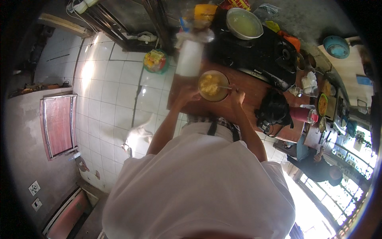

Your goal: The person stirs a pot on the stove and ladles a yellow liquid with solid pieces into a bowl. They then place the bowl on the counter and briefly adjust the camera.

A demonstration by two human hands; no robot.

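Observation:
A round bowl [215,99] stands on the brown table [247,109] in front of me, with a lumpy yellow mixture [209,84] inside it. My left hand [190,94] holds the bowl at its left rim; the fingers are blurred and partly hidden. In my right hand [237,96] is the handle of a metal spoon [225,87], which enters the bowl from the right. The spoon's tip is sunk in the mixture and hidden.
Behind the bowl stand a white container [190,58] and a black gas stove [250,55] bearing a metal pot of cloudy liquid [245,24]. A black bag [273,109] and pink tumbler [303,115] lie rightward. A cat [139,136] is on the tiled floor; a person [317,164] is at right.

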